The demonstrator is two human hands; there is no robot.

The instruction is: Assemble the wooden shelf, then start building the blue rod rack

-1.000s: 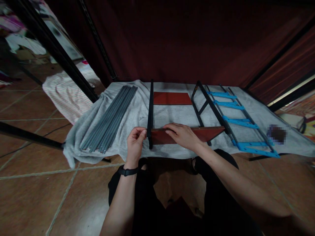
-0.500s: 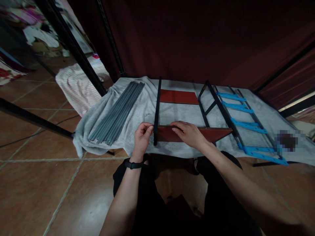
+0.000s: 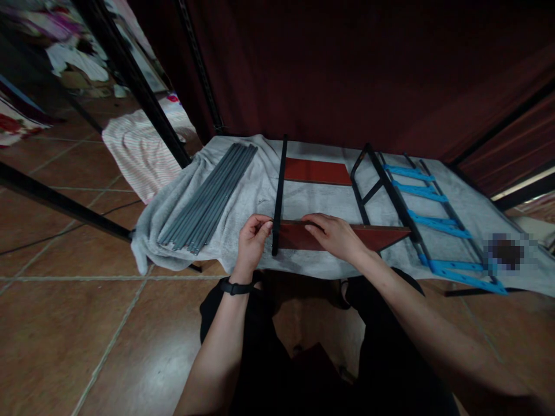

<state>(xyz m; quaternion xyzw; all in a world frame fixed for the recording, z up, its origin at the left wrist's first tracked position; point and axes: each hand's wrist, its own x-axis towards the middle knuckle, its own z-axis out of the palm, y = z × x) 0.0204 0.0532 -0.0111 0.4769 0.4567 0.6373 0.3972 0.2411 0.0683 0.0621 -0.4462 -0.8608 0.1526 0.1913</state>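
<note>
My left hand (image 3: 255, 240) is closed in a pinch at the outer side of a black metal bar (image 3: 280, 196); whatever is between its fingertips is too small to make out. My right hand (image 3: 333, 234) grips the upper edge of the near reddish-brown board (image 3: 299, 238), thumb on the side facing me. That board stands on its edge, its left end against the black bar and its right end by a black metal frame (image 3: 389, 188). A second reddish-brown board (image 3: 318, 171) spans between bar and frame farther back.
Several grey tubes (image 3: 212, 193) lie in a bundle to the left on the grey blanket (image 3: 234, 242). To the right are dark rods with blue brackets (image 3: 437, 216) and a blurred-out patch. Black posts (image 3: 134, 81) rise at the left, and a dark red curtain (image 3: 325, 75) hangs behind.
The view has shifted very slightly. Both hands keep the same places on the bar and the near board, with no other clear movement.
</note>
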